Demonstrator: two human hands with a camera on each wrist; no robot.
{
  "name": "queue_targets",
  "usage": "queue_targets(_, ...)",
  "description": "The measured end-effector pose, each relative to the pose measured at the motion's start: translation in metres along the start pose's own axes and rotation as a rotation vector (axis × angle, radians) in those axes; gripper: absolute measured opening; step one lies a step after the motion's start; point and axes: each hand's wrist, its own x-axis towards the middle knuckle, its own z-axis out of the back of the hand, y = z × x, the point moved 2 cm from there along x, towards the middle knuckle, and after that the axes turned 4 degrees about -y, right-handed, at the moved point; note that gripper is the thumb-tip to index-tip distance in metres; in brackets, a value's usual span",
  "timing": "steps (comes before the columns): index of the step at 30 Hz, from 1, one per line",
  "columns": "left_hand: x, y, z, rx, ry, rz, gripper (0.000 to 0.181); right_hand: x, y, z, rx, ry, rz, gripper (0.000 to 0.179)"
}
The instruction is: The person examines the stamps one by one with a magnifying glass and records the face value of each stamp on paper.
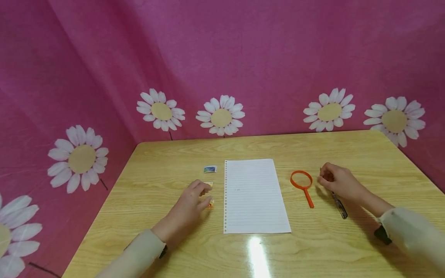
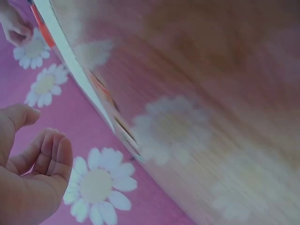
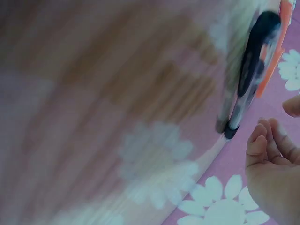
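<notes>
My left hand (image 1: 190, 197) is over the left part of the table, fingers loosely bent, with thumb and fingertips apart in the left wrist view. Beside its fingertips lie two small yellowish stamp-like papers, a farther one (image 1: 209, 183) and a nearer one (image 1: 211, 204), both partly covered. A blue stamp-like paper (image 1: 210, 169) lies beyond them. On the right, my right hand (image 1: 342, 182) hovers by a black-and-clear pen (image 1: 339, 206) whose far part it hides in the head view. In the right wrist view its fingers (image 3: 262, 140) are curved, apart from the pen.
A lined white sheet (image 1: 255, 208) with punched holes lies between the hands, bearing a small faint mark. Right of it is a red magnifying glass (image 1: 308, 199). The wooden table (image 1: 167, 154) meets a pink curtain (image 1: 271, 58) with daisies at its far edge.
</notes>
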Motion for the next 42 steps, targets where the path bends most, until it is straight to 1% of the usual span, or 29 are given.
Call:
queue_targets(3, 0.004, 0.009, 0.002, 0.002, -0.005, 0.095, 0.021, -0.004, 0.007, -0.003, 0.022, 0.012, 0.03, 0.014)
queue_targets(4, 0.005, 0.012, 0.003, 0.013, -0.006, 0.117, 0.022, -0.005, 0.01, -0.004, 0.025, 0.014, 0.043, 0.015)
queue_targets(6, 0.008, 0.017, 0.004, 0.024, -0.012, 0.143, 0.023, -0.007, 0.014, -0.005, 0.032, 0.023, 0.06, 0.016)
queue_targets(8, 0.01, 0.022, 0.005, 0.032, -0.017, 0.153, 0.024, -0.009, 0.017, -0.007, 0.037, 0.029, 0.072, 0.017)
queue_targets(13, 0.014, 0.033, 0.007, 0.018, -0.047, 0.134, 0.022, -0.014, 0.024, -0.01, 0.051, 0.057, 0.071, 0.018)
queue_targets(17, 0.02, 0.04, 0.007, 0.018, -0.055, 0.142, 0.021, -0.018, 0.028, -0.012, 0.064, 0.115, 0.034, 0.017)
queue_targets(22, 0.026, 0.047, 0.005, 0.022, -0.006, 0.177, 0.022, -0.021, 0.031, -0.015, 0.063, 0.169, 0.004, 0.02)
queue_targets(27, 0.032, 0.052, 0.003, 0.048, 0.037, 0.176, 0.022, -0.024, 0.033, -0.017, 0.048, 0.184, 0.023, 0.026)
queue_targets(32, 0.037, 0.057, -0.001, 0.047, 0.078, 0.171, 0.019, -0.025, 0.035, -0.018, 0.055, 0.195, 0.022, 0.029)
queue_targets(35, 0.04, 0.058, -0.003, 0.051, 0.117, 0.187, 0.015, -0.024, 0.036, -0.019, 0.05, 0.197, 0.033, 0.03)
queue_targets(39, 0.042, 0.059, -0.005, 0.087, 0.154, 0.172, 0.011, -0.023, 0.037, -0.02, 0.039, 0.195, 0.039, 0.029)
queue_targets(42, 0.043, 0.06, -0.008, 0.112, 0.173, 0.138, 0.009, -0.021, 0.039, -0.021, 0.024, 0.201, -0.013, 0.027)
